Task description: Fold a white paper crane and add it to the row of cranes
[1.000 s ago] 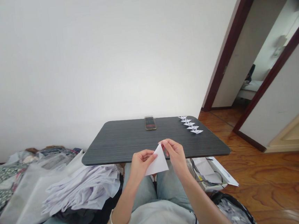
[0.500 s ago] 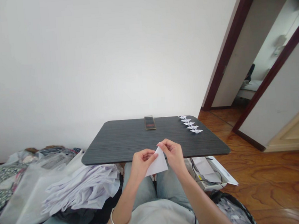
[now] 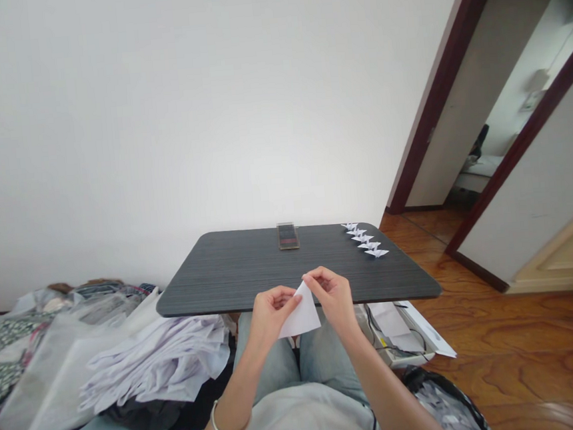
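Right now, your left hand point(image 3: 272, 313) and your right hand point(image 3: 331, 298) are both mostly closed, fingers curled in, pinching a white paper triangle point(image 3: 300, 315) along its upper part. The paper is held over your lap, just in front of the near edge of the tabletop point(image 3: 213, 288), with its tip rising between your hands and its lower corners hanging free above your jeans point(image 3: 266, 360). A metal bangle point(image 3: 228, 422) circles your left wrist. Toward the far edge of the tabletop, a phone point(image 3: 288, 236) sits near the middle, and a diagonal row of five small paper cranes point(image 3: 365, 239) runs across the right corner. At lower left of the frame, a heap of white sheets point(image 3: 154, 364) lies beside a translucent bag point(image 3: 50, 383); at lower right, loose papers point(image 3: 391, 323) sit next to the wooden floor point(image 3: 518, 335).
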### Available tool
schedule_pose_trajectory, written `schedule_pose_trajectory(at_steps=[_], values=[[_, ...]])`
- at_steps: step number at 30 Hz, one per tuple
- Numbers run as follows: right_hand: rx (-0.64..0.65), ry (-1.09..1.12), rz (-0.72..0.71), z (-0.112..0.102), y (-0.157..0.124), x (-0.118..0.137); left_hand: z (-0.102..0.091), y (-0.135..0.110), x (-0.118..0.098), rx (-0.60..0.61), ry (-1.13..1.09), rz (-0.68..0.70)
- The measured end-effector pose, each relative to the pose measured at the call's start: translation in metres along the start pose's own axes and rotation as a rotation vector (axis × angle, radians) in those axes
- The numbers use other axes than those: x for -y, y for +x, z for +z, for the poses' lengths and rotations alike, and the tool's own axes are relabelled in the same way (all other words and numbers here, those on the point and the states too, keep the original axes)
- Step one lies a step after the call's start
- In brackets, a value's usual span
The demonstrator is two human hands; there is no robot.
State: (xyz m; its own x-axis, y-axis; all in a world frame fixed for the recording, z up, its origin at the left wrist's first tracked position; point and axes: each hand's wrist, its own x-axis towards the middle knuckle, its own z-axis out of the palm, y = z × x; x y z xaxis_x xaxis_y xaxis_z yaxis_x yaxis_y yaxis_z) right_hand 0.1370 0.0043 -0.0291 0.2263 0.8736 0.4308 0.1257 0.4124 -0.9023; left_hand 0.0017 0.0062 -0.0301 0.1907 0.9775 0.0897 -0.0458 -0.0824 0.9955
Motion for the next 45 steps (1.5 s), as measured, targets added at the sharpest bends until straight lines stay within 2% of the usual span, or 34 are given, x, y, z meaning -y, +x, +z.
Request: schedule_pose_trajectory(at_steps=[9, 15, 30, 36, 45], values=[[0.060, -0.083, -0.064, 0.003, -0.002, 0.002, 0.002, 0.001, 0.001, 0.033, -0.043, 0.021], [0.064, -0.053, -0.092, 0.003, -0.004, 0.003, 0.005, 0.001, -0.004, -0.009, -0.083, -0.008], [0.123, -0.012, -0.066, 0.002, -0.002, -0.003, 0.002, 0.003, 0.002, -0.024, 0.059, 0.081], [0.026, 0.050, -0.021, 0.003, -0.005, -0.001, 0.000, 0.003, 0.002, -0.057, 0.084, 0.111], [0.068, -0.062, -0.051, 0.001, -0.007, 0.011, 0.001, 0.000, -0.003, -0.087, 0.162, 0.163]])
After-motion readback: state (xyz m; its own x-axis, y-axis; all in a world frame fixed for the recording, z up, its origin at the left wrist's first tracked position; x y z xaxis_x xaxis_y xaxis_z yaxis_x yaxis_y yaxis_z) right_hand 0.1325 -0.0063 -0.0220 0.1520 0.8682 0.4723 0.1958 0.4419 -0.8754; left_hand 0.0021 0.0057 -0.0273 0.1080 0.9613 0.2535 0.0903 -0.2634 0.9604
